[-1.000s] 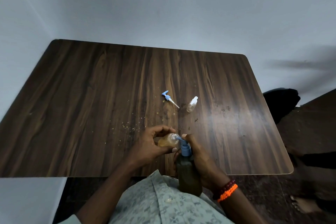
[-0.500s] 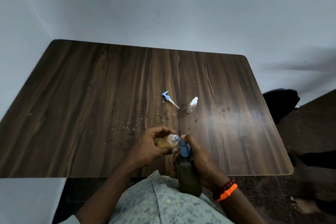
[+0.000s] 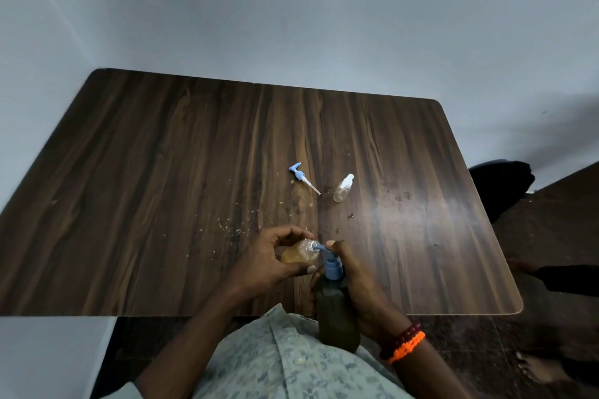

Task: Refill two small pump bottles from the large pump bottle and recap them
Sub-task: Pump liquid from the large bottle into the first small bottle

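Note:
My left hand (image 3: 270, 261) grips an uncapped small bottle (image 3: 299, 253) tilted on its side, partly full of amber liquid. Its mouth meets the spout of the blue pump (image 3: 330, 264) on the large dark bottle (image 3: 337, 314). My right hand (image 3: 358, 282) wraps the large bottle's neck, with a finger on top of the pump head. Farther out on the table (image 3: 162, 188) lie a loose blue pump cap (image 3: 301, 176) and a second small clear bottle (image 3: 343, 188) with a white cap, lying on its side.
Crumbs and small stains dot the wood near my hands. The table's front edge runs just under my wrists. A dark object (image 3: 500, 185) sits on the floor past the right edge, and a bare foot (image 3: 538, 369) shows at lower right.
The large bottle's pump head has risen slightly, with my right finger still on it. Both hands otherwise keep their hold in the same place.

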{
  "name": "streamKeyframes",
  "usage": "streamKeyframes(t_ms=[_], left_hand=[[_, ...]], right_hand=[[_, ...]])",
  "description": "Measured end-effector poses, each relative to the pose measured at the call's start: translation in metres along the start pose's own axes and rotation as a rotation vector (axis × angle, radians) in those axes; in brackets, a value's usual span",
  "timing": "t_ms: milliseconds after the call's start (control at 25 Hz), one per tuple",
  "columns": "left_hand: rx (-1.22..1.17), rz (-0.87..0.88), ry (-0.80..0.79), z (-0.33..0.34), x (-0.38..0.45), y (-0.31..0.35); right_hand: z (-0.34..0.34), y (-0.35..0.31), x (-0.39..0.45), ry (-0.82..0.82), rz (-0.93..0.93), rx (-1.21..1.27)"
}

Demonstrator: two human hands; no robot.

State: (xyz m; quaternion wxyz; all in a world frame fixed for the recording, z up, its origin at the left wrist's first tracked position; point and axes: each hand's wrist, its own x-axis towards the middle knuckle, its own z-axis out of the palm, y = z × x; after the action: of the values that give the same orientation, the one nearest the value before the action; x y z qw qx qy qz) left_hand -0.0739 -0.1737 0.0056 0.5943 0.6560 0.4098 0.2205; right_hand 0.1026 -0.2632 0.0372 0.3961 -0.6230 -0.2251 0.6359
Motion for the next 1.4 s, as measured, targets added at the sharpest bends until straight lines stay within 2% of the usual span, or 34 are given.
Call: streamKeyframes(t_ms=[400,720,800,960,1120,1280,1400], left_hand=[[0.007,-0.006,-0.003,-0.001,0.002,0.001],[-0.012,0.001,0.031,-0.005,0.005,0.0],[-0.015,0.006,0.035,-0.007,0.005,-0.001],[-0.02,0.024,0.063,-0.01,0.006,-0.001],[-0.025,0.015,0.057,-0.012,0.007,-0.003],[-0.018,0.012,0.048,-0.014,0.006,-0.002],[-0.012,0.016,0.058,-0.014,0.006,-0.003]], right_hand=[[-0.002,0.001,0.006,0.004,-0.018,-0.001],[0.003,-0.005,0.003,-0.016,-0.049,-0.155],[0.008,-0.005,-0.005,-0.014,-0.128,-0.27],[0.007,0.013,-0.009,0.037,-0.455,-0.624],[0.0,0.02,-0.012,0.028,-0.694,-0.743],[0.002,0.018,-0.013,0.065,-0.737,-0.924],[0.003,0.019,-0.01,0.074,-0.732,-0.847]])
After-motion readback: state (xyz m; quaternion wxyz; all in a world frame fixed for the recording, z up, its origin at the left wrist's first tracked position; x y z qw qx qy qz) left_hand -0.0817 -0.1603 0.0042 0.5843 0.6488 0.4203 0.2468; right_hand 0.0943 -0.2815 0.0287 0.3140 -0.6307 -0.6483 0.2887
